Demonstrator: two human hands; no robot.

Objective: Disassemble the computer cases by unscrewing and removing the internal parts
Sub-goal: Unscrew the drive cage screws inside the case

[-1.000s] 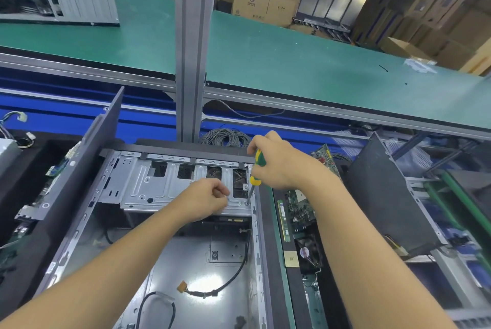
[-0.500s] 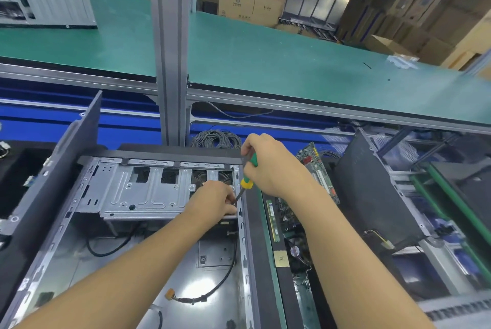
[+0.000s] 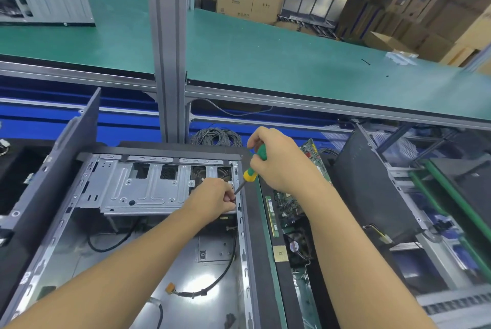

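At the far left a tall dark grey side panel (image 3: pixel 66 169) stands on edge beside the open grey steel computer case (image 3: pixel 53 249), which lies flat with its inside facing up. Across the case's far end sits a silver stamped-metal drive bracket (image 3: pixel 138 188), and on the case floor nearer the person a black cable with an orange connector (image 3: pixel 186 293) trails loose. The left hand (image 3: pixel 212 198) rests on the right end of the bracket. Its fingers (image 3: pixel 225 188) are curled and bunched where the tool's tip meets the metal, though I cannot tell whether they pinch the tip, a screw, or nothing. Just right of it, the green-and-yellow-handled screwdriver (image 3: pixel 255 166) slants down to the left, its thin shaft reaching the bracket's right edge. The right hand (image 3: pixel 279 169) is wrapped firmly round the green handle above the case's right wall. Further right a green circuit board with a small black fan (image 3: pixel 289 211) lies beside the case, then a second black computer case (image 3: pixel 372 190) stands tilted. Behind everything runs the long green conveyor surface (image 3: pixel 265 57), crossed by an upright grey aluminium post (image 3: pixel 166 49).
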